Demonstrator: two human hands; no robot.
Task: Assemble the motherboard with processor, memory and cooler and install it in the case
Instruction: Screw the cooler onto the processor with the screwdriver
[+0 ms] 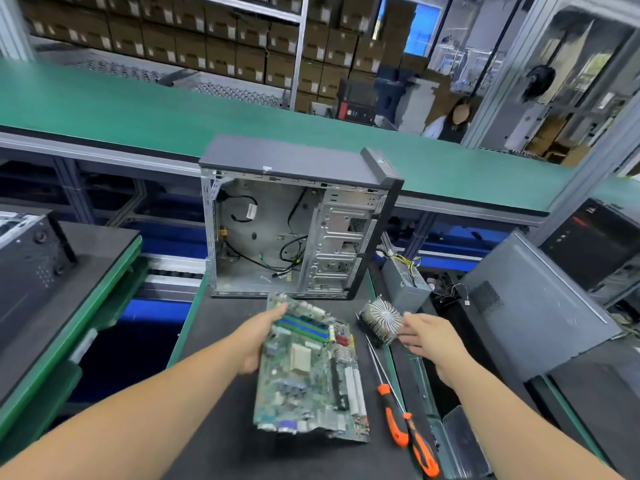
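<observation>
Green motherboard (311, 368) lies near on the bench (221, 393), left hand (258, 341) gripping its left edge; right hand (429, 337), fingers apart, reaches the cooler (382, 318). Seat it squarely over the socket.

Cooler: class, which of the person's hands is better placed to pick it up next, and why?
The right hand: it is open, empty and right beside the cooler. The left hand is busy gripping the motherboard by its left edge.
</observation>
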